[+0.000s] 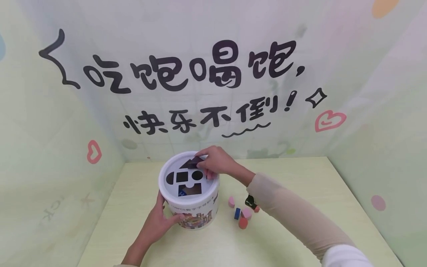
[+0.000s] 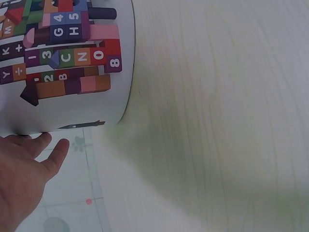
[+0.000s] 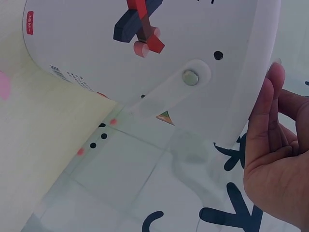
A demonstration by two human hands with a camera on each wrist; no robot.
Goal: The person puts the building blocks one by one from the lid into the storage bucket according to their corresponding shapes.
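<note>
A white bucket (image 1: 195, 213) printed with pictures of coloured blocks stands upright under a white lid (image 1: 171, 194) with shaped holes. My left hand (image 1: 159, 221) rests against the bucket's left side, thumb along the front; its other fingers are mostly hidden in the head view. In the left wrist view, the left hand's fingers (image 2: 57, 157) lie extended at the bucket wall. Above the lid's far edge, my right hand (image 1: 218, 161) pinches a dark triangular block (image 1: 196, 162) at the triangular hole. The right wrist view shows the right hand (image 3: 282, 145) behind the rim, the block hidden.
Several small blocks lie on the light wooden table (image 1: 273, 237) right of the bucket, among them a blue block (image 1: 237, 213), a red block (image 1: 243, 223) and a dark green block (image 1: 251, 202) near the right sleeve (image 1: 293, 211). Printed walls (image 1: 213, 22) enclose the table.
</note>
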